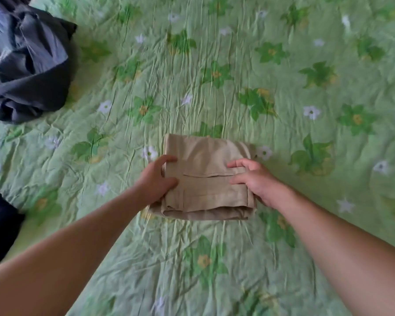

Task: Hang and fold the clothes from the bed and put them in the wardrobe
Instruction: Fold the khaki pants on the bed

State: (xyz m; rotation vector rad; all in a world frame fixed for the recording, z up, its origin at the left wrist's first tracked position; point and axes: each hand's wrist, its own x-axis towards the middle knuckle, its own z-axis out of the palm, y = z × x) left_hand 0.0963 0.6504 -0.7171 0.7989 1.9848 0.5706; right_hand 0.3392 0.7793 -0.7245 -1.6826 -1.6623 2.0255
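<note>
A pair of beige trousers (205,156), folded into a compact square with a pocket flap showing, lies in the middle of the bed. My left hand (156,181) grips its left edge, thumb on top and fingers curled round the side. My right hand (253,179) grips the right edge the same way, fingers curled onto the top layer.
The bed is covered by a wrinkled green bedspread (294,87) with flower print. A crumpled heap of dark blue-grey clothes (30,67) lies at the far left. Another dark garment (0,224) shows at the near left edge.
</note>
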